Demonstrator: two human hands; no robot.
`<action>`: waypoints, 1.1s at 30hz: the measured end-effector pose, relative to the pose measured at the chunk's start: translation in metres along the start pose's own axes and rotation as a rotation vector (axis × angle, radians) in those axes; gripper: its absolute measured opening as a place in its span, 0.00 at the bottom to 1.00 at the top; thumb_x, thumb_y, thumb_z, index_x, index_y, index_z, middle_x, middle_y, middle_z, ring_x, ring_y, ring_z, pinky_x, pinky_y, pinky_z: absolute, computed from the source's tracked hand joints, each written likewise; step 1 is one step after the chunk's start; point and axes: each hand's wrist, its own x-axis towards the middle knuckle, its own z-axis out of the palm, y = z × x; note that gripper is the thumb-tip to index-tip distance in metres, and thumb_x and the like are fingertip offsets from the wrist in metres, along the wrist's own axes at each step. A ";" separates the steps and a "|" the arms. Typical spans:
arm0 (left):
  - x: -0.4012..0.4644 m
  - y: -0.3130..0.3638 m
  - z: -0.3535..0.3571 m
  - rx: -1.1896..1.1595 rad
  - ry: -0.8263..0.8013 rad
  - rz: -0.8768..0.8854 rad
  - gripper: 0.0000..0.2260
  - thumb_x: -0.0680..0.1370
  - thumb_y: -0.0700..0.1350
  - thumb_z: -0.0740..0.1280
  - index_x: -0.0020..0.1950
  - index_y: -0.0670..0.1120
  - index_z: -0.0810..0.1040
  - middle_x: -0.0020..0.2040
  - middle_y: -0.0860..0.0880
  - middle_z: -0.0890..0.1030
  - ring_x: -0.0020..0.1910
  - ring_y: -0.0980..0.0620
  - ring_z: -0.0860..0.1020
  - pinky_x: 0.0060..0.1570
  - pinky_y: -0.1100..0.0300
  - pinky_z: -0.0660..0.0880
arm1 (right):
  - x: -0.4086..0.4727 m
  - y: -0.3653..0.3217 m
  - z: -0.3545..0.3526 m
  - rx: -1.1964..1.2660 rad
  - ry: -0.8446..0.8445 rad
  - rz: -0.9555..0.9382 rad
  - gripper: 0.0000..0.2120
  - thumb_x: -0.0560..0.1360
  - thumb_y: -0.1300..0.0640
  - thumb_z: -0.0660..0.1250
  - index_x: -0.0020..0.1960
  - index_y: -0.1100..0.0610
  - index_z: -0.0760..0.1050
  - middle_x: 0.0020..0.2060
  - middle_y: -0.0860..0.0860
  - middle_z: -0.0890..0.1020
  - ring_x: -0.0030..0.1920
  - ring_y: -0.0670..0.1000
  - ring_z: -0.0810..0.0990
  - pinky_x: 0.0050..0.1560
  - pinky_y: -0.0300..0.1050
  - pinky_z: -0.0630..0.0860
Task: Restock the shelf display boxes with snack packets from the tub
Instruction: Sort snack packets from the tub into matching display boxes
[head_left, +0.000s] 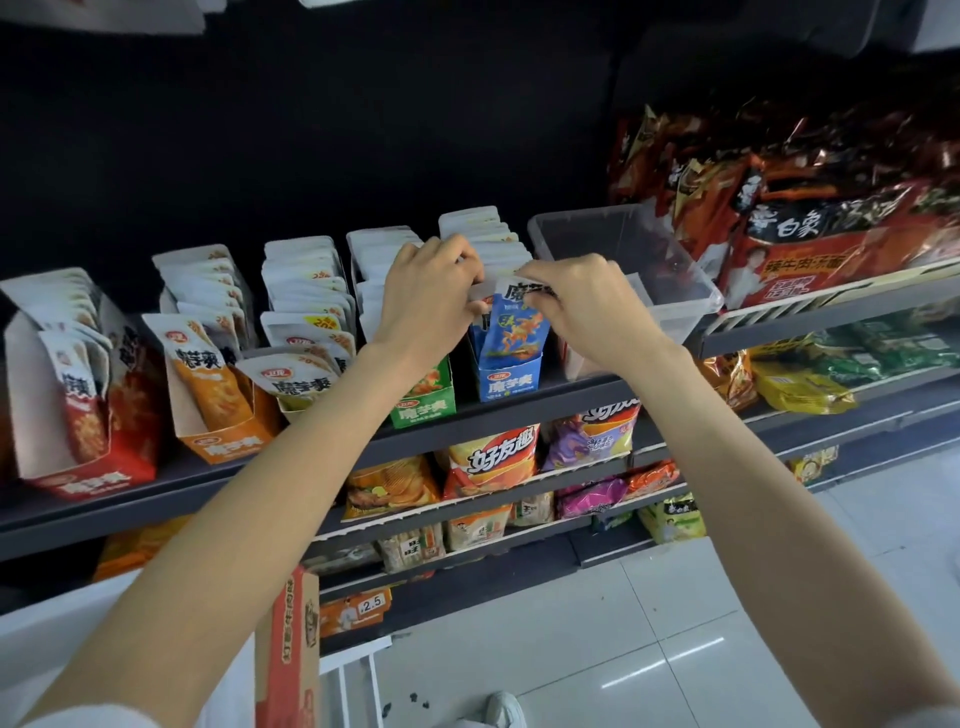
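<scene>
A blue snack packet (513, 325) stands at the front of the blue display box (508, 382) on the shelf. My left hand (428, 296) and my right hand (582, 301) both pinch its white top edge from either side. Behind it, more white-topped packets (480, 231) fill the same box. The clear plastic tub (670, 291) sits on the shelf just right of my right hand; it looks nearly empty. A green display box (425, 405) stands to the left, partly hidden by my left wrist.
Left along the shelf stand a yellow box (306, 384), an orange box (228, 441) and a red box (88, 467), each holding packets. Red noodle bags (810, 244) lie right of the tub. Chip bags fill lower shelves. A cardboard carton (288, 649) stands by the floor.
</scene>
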 end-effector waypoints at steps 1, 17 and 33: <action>0.000 0.000 0.000 -0.001 -0.002 0.000 0.10 0.73 0.46 0.71 0.50 0.42 0.80 0.52 0.47 0.78 0.50 0.46 0.76 0.51 0.53 0.67 | 0.001 -0.004 0.000 -0.037 -0.005 -0.007 0.10 0.78 0.61 0.62 0.58 0.59 0.77 0.40 0.59 0.82 0.40 0.61 0.80 0.44 0.52 0.77; -0.002 -0.006 -0.007 -0.129 -0.013 -0.038 0.12 0.79 0.50 0.64 0.54 0.46 0.82 0.58 0.51 0.80 0.57 0.48 0.74 0.57 0.53 0.64 | -0.007 -0.019 0.027 -0.164 -0.192 0.092 0.11 0.78 0.58 0.63 0.60 0.56 0.76 0.47 0.57 0.81 0.47 0.59 0.81 0.45 0.49 0.77; -0.224 -0.056 -0.076 -0.508 0.385 -0.187 0.09 0.78 0.41 0.62 0.48 0.40 0.82 0.43 0.54 0.79 0.42 0.57 0.77 0.46 0.62 0.73 | -0.105 -0.163 0.078 0.481 0.157 -0.028 0.06 0.75 0.59 0.67 0.51 0.57 0.80 0.46 0.48 0.82 0.48 0.45 0.79 0.48 0.34 0.75</action>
